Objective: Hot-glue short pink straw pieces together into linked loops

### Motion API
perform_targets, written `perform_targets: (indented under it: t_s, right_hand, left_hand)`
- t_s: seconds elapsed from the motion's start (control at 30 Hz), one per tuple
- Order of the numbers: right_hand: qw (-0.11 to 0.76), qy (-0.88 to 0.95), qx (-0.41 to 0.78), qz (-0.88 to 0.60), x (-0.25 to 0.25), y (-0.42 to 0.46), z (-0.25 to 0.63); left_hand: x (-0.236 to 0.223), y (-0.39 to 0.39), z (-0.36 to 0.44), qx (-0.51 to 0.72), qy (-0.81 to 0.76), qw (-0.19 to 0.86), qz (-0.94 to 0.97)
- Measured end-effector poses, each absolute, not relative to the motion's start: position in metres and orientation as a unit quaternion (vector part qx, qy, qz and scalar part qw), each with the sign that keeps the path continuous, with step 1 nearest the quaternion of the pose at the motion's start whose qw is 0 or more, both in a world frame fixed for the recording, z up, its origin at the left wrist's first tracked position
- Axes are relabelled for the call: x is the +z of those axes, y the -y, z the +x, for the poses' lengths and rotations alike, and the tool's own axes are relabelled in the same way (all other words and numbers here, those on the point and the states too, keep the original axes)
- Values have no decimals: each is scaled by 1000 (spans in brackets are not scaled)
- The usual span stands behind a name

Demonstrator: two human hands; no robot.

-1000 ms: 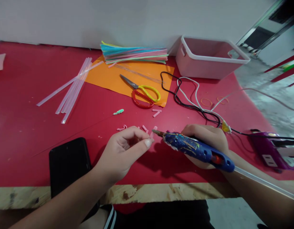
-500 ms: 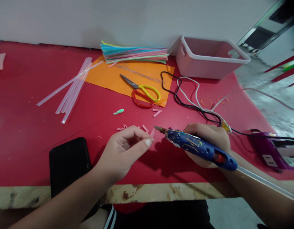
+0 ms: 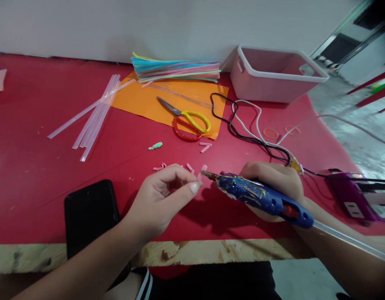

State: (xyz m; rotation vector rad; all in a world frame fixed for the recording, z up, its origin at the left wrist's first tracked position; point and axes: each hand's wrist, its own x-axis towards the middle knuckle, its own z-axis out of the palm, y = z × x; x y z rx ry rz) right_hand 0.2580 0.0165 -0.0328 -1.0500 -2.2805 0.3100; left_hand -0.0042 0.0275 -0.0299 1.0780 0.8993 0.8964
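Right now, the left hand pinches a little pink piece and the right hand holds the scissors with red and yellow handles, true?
Not quite: the head view shows the right hand holding a long blue glue gun. The left hand does pinch the little pink piece.

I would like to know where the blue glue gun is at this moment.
In the head view, the blue glue gun is right of centre, in the right hand, its nozzle close to the small pink piece in the left hand.

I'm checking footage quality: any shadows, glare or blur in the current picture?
Head view: soft shadow on the red table below the glue gun; pale sheen toward the table's right edge; floor at far right looks smeared; scissors fairly crisp.
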Motion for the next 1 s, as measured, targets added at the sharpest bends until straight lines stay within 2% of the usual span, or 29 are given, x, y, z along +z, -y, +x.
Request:
perform_targets:
  t_s: [0.73,0.9,1.0]
  right_hand:
    - [306,842,88,-436,-36,-16,259]
    - [355,816,69,-452,-35,-14,254]
    - [379,799,87,-459,-34,-12,253]
  left_hand:
    - [-32,-26,-6,401,-386,681,476]
    - [-31,-27,-4,412,-396,667,479]
    - [-31,-25,-5,419,-424,605,528]
